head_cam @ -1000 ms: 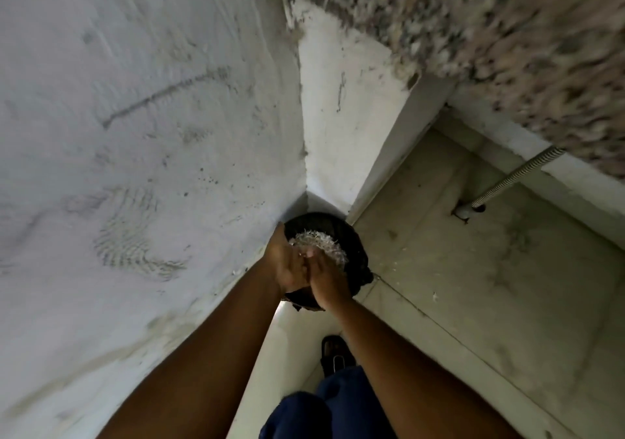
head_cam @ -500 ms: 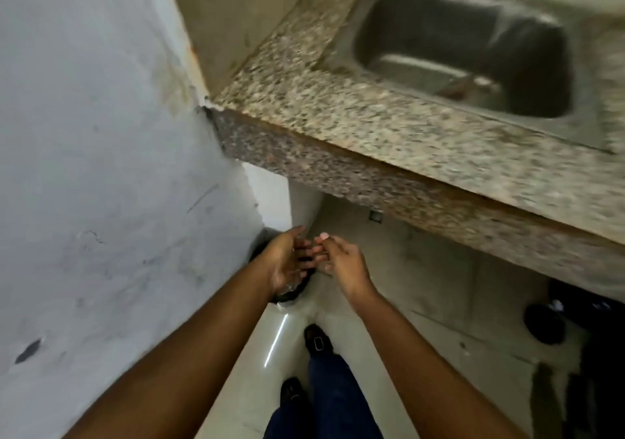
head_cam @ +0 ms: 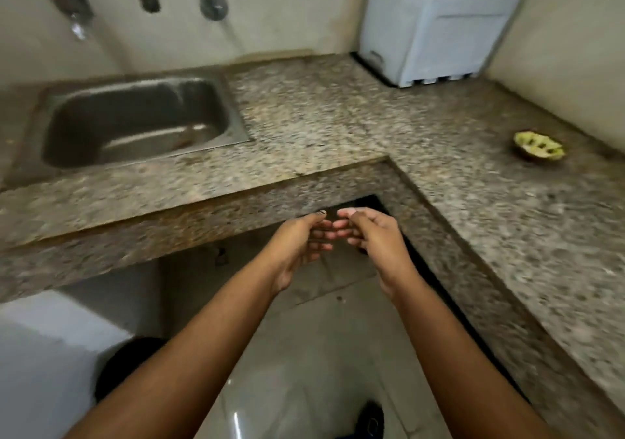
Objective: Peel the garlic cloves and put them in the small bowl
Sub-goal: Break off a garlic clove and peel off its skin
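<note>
My left hand and my right hand are held up side by side in front of the counter's inner corner, fingertips nearly touching. Both are half curled with the fingers apart, and I see nothing in either. A small dark bowl with yellow-green contents sits on the right arm of the granite counter, well beyond my right hand. I cannot make out any garlic cloves or peels.
A steel sink is set in the counter at the left, below wall taps. A pale blue box stands in the back corner. A black bin sits on the floor at lower left by a white wall.
The view has swung up from the black bin on the floor to the countertop. Both hands rose from over the bin to counter-edge height and moved slightly apart.
</note>
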